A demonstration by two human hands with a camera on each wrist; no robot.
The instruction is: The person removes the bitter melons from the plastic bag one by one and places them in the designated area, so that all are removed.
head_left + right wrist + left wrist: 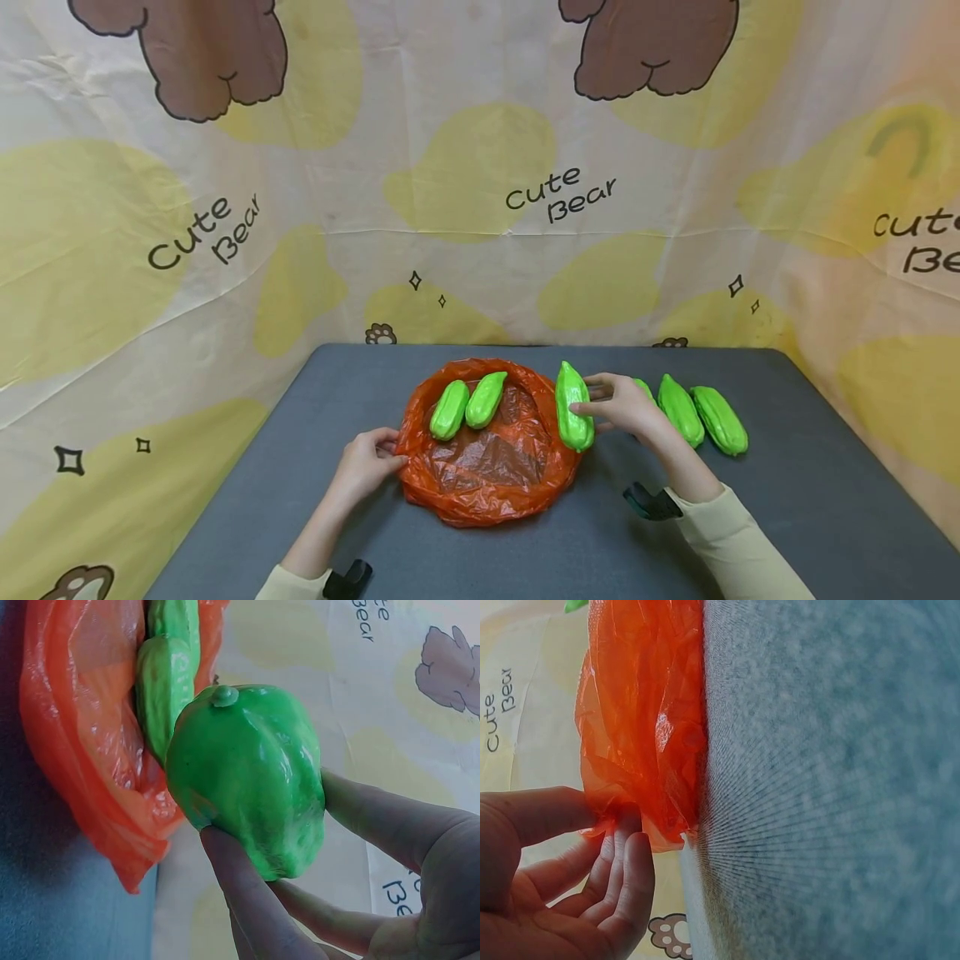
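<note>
An orange-red plastic bag (487, 508) sits open on the table with its rim spread round. Two green bitter gourds, one on the left (449, 410) and one beside it (486, 400), lie inside near the back. My left hand (366, 463) pinches the bag's left edge between thumb and fingers; the left wrist view shows the crumpled film (641, 735) between them. Over the bag's right rim, my right hand (624, 406) holds another bitter gourd (573, 407), pointed end away from me. Close up, that gourd (251, 780) is glossy and ridged, gripped by thumb and fingers.
Right of the bag, more bitter gourds lie on the grey table (480, 567): one mostly hidden behind my right hand, a middle one (681, 411) and an outer one (720, 420). A printed cloth (465, 283) hangs behind the table and along its sides.
</note>
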